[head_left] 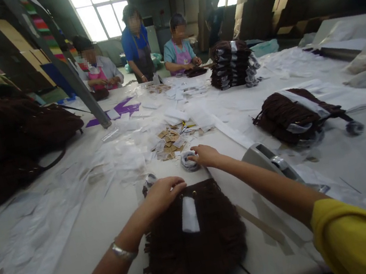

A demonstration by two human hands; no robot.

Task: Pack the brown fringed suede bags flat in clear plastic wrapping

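Observation:
A dark brown fringed bag [204, 256] lies flat on the table before me, with a white paper-wrapped piece [189, 215] at its upper middle. My left hand [163, 195] rests at the bag's top edge, fingers stretched out and near two small metal eyelets. My right hand [207, 155] reaches past the top of the bag to a round, grey-white wrapped coil [189, 161]. The thumb touches the coil and the index finger stands apart from it; nothing looks gripped. A second wrapped bundle [148, 183] sits beyond my left hand.
Beyond the coil lie brown paper tags [172, 142]. A grey tape dispenser [272, 161] stands under my right forearm. Another fringed bag [289, 116] is at right, a stack of bags [232, 64] behind it. Dark bags [0, 145] pile up left, near a metal post [76, 75]. Three people work opposite.

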